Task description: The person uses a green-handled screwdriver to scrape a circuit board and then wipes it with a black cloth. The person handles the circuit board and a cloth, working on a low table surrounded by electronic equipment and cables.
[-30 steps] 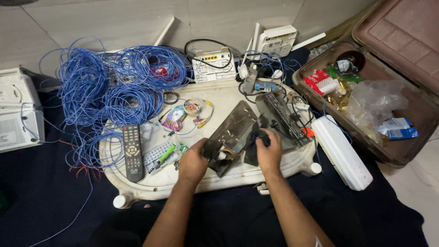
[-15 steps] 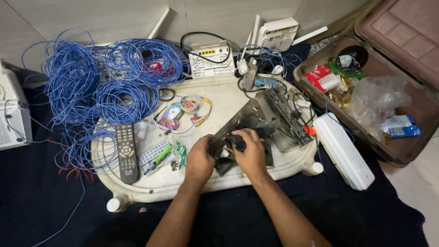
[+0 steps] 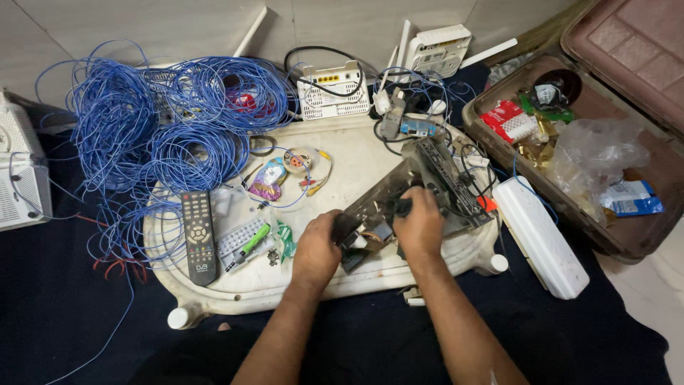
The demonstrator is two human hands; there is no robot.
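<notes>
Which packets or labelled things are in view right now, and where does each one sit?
Red packet: in the open case, upper right; crinkled, red with white.
Blue-white sachet: case's right side; flat, rectangular.
Clear plastic bag: middle of the case; crumpled.
Purple pouch: on the white tray, beside the blue wire coils; small, glossy.

Pale tiled wall (image 3: 164, 21) across the top. Dark blue cloth (image 3: 50, 306) spread over the floor, under an overturned white plastic table (image 3: 356, 157). Light floor tile (image 3: 659, 285) bare at the right edge. Even indoor light, soft shadows.
</notes>
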